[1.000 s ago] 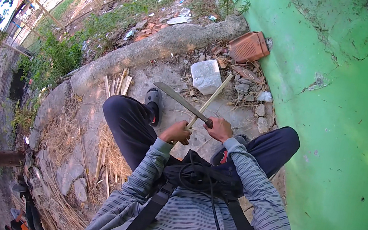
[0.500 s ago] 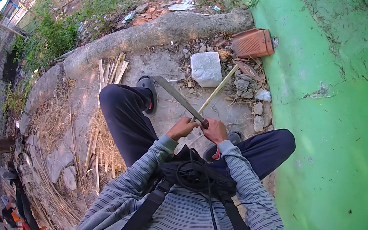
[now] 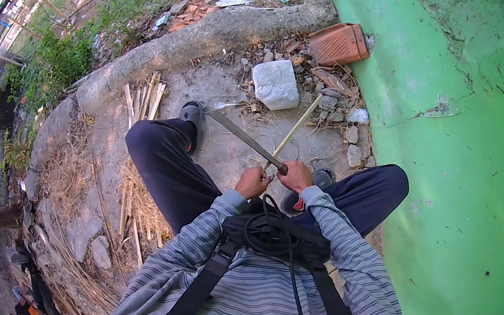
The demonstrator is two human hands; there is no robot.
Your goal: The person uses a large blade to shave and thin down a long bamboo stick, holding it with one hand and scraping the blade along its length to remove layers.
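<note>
My left hand (image 3: 252, 183) is closed around the near end of a pale bamboo strip (image 3: 297, 127), which slants away to the far right. In my right hand (image 3: 296, 176) is the dark handle of a long-bladed knife (image 3: 243, 136). Its grey blade points to the far left and crosses over the strip just beyond my hands. Both hands are close together between my bent knees. Whether the blade's edge bites into the strip is too small to tell.
A white block (image 3: 276, 85) and a terracotta hollow brick (image 3: 340, 45) lie ahead among rubble. Split bamboo pieces (image 3: 150, 99) and a heap of shavings (image 3: 150, 197) are on my left. A green wall (image 3: 467, 211) rises at my right. A low stone edging (image 3: 213, 30) curves beyond.
The knife and strip still cross, with the blade slightly lower and further along toward my right. The view has shifted a little; my grips look the same.
</note>
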